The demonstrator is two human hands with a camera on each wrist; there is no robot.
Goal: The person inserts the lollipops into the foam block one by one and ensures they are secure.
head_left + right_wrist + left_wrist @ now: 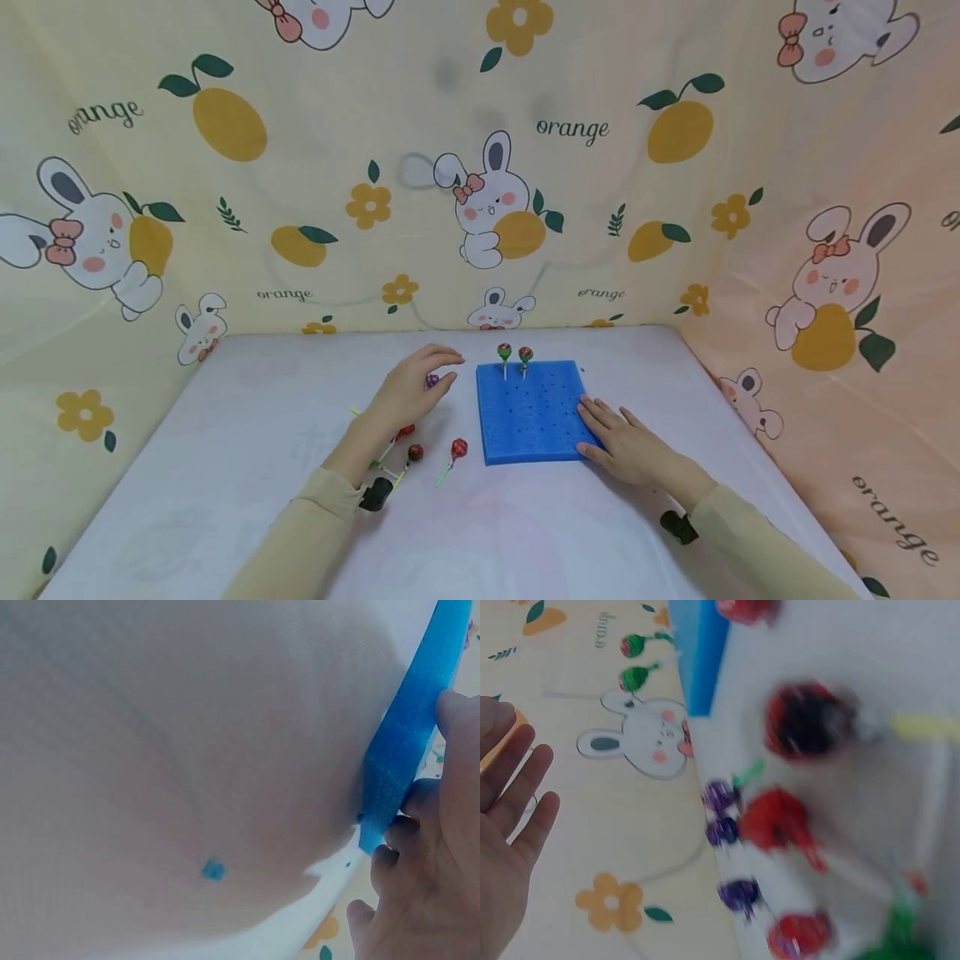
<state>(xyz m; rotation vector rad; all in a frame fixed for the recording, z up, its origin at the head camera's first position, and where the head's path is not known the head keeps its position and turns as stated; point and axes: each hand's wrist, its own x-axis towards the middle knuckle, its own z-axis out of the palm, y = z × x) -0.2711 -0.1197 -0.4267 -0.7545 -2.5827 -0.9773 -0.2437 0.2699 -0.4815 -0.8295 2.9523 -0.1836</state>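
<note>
My left hand is over the table left of the blue foam board, fingers stretched and loosely bent. A purple lollipop shows beside its thumb. In the left wrist view that hand holds nothing, and purple lollipops lie on the table, apart from it. My right hand rests on the board's right edge with fairly straight fingers; the right wrist view shows this hand along the board's side. Two green-and-red lollipops stand upright in the board's back-left part, which has rows of small holes.
Near the left forearm lie a red lollipop, a dark red lollipop and another red one, partly hidden by the wrist. A small blue scrap is on the white table. Patterned cloth surrounds the table's back and sides.
</note>
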